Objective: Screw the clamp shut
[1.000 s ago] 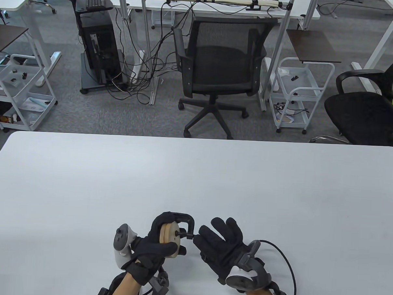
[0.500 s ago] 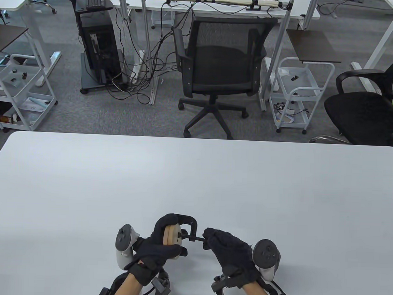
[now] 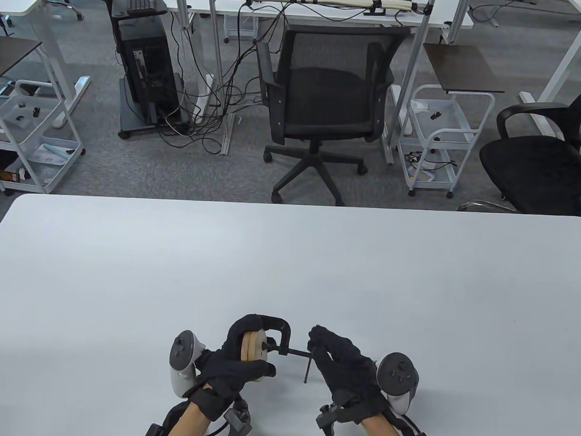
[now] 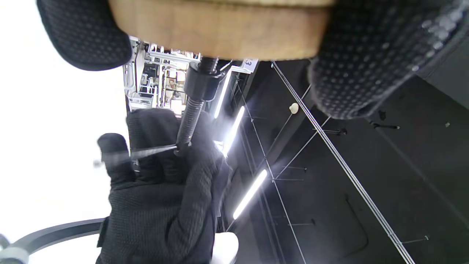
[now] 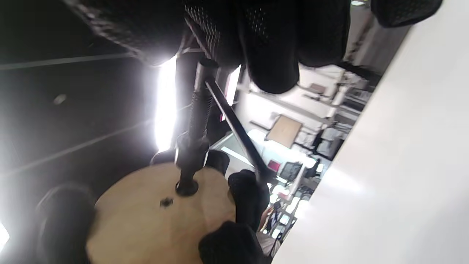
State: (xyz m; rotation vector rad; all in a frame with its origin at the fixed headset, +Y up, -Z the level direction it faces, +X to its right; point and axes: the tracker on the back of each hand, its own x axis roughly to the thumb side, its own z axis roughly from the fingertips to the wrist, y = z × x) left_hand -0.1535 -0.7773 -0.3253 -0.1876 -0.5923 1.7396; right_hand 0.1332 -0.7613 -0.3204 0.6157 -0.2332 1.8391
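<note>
Pinching the bar (image 3: 308, 365) at the screw's (image 3: 294, 352) outer end, right hand (image 3: 348, 374) fingers (image 3: 320, 339) curled narrow round it. Left hand (image 3: 231, 364) wraps the wood discs (image 3: 253, 346), thumb across their near edge. Clamp (image 3: 271, 330) held above the table (image 3: 124, 278) near its front edge, screw tip touching disc face, frame arching over discs.
</note>
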